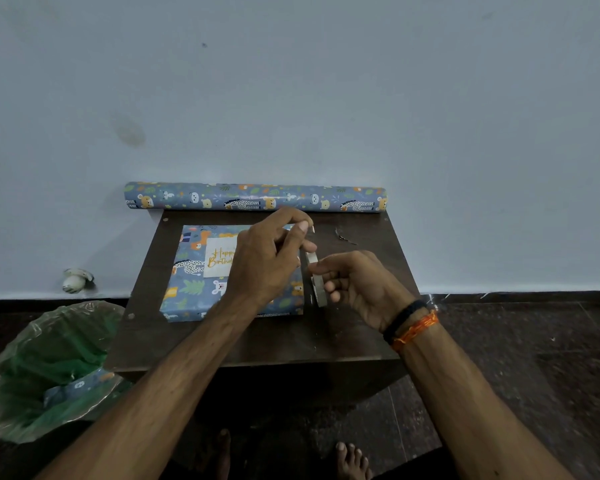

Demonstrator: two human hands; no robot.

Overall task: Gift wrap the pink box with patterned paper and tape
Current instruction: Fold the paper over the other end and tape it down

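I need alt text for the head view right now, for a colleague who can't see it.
Over a small dark table, the right hand holds a tape roll while the left hand pinches its free end above a box already wrapped in animal-print paper. A paper roll lies along the wall; a green-lined bin stands at left.

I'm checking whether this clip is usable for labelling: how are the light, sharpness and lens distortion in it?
Head view: dim, bluish, even light with no glare; wide-angle bending bows the patterned wrapping-paper roll; the blue animal-print wrapped box reads sharp enough, its card lettering legible; the left hand and right hand on the grey tape roll look slightly soft.
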